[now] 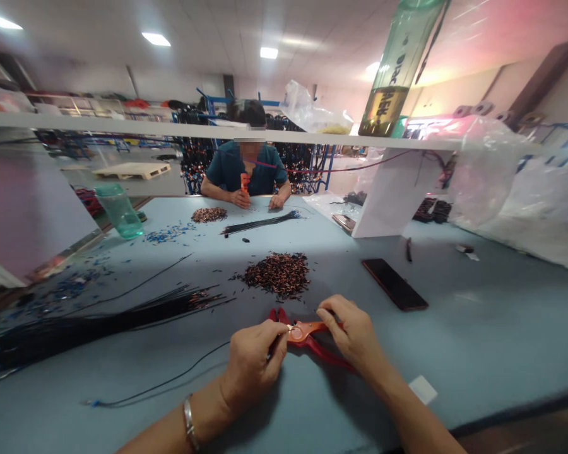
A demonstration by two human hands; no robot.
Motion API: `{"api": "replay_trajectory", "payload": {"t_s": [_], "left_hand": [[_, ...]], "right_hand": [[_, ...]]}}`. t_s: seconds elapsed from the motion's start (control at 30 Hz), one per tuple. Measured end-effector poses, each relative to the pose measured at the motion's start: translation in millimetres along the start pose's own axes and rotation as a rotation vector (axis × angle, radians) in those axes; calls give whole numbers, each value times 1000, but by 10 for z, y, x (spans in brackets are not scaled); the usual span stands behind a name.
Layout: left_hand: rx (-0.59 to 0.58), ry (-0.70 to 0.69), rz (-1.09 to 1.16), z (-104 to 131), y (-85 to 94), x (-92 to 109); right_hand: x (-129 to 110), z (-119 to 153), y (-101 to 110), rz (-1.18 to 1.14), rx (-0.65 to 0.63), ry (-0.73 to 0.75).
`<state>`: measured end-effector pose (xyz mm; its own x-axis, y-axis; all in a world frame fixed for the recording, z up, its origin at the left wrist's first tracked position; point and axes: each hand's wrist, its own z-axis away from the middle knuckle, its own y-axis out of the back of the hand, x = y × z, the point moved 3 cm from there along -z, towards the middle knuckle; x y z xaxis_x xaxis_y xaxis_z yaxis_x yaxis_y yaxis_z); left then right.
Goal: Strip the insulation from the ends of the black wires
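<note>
My left hand is closed in a pinch on a thin black wire, which trails left across the table to a blue-tipped end. Its fingertips are at the pivot of a red and orange wire stripper, whose jaws point up and left. My right hand is closed around the tool's handles, partly hiding them. Its thumb and index finger pinch together; anything between them is too small to make out. Beyond the jaws lies a pile of small black and copper-coloured pieces. A bundle of black wires lies left.
A black phone rests to the right, near a white divider. Across the table sits a person holding an orange tool, with another wire bundle before them. A shelf spans overhead, bearing a green bottle.
</note>
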<state>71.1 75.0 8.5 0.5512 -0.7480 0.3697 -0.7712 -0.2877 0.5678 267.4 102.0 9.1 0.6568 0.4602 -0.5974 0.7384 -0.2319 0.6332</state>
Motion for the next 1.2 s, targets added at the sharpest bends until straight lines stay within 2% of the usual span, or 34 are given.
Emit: {"api": "replay_trajectory", "payload": {"t_s": [0.2,0.3,0.37,0.5,0.57,0.7,0.83,1.0,1.1,1.2], "left_hand": [[-1,27,-14,0,1,-30],[-10,83,-3,5,-6,-59],[-22,154,13,11,-16,-93],[-30,330,40,25,-39,-179],[-29,375,44,27,-48,-203],[-27,419,68,24,-59,-214],[-3,452,109,13,-41,-212],[94,515,151,-2,27,-243],[153,564,159,-1,56,-285],[167,601,175,-2,54,-330]], "right_hand": [[125,-37,53,-8,71,-57],[101,-34,88,-15,54,-66],[47,-23,82,-10,-24,-47],[-85,31,-3,142,-303,40],[-129,63,-45,205,-389,77],[-169,108,-114,225,-439,127],[-145,125,-166,213,-402,98],[-93,71,-57,-28,-278,21],[-28,22,71,-318,-200,-208],[29,31,96,-756,-157,-461]]}}
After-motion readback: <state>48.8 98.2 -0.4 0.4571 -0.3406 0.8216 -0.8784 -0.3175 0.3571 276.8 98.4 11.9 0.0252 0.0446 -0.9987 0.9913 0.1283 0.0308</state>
